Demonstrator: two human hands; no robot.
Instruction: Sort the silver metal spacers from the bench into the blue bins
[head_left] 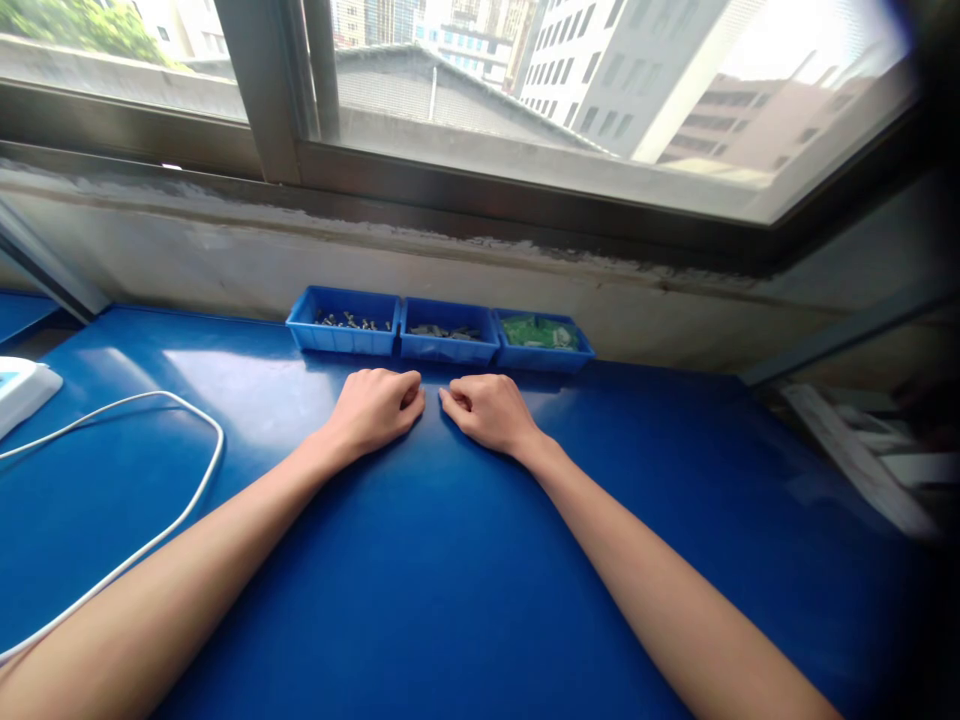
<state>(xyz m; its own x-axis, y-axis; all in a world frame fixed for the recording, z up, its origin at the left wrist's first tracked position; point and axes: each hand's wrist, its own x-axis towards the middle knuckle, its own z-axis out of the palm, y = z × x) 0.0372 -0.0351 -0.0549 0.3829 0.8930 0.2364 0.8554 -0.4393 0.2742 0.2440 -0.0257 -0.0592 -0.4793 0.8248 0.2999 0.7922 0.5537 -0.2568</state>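
Note:
Curled into a loose fist, my left hand (377,408) rests on the blue tabletop (450,570). My right hand (491,410) lies a short way to its right, also in a fist, thumb side facing the left hand. A small gap separates the two, and nothing shows in either. Just beyond them stand three blue plastic bins in a row. The left bin (346,341) holds small metal screw-like parts (352,321). In the middle bin (450,349) are grey pieces too small to name. Green pieces (538,332) with some pale ones fill the right bin (545,360).
A white cable (214,460) loops over the table on the left, passing by my left forearm. At the left edge sits a white device (26,385), partly cut off. Behind the bins are a wall (240,250) and a window frame (480,185).

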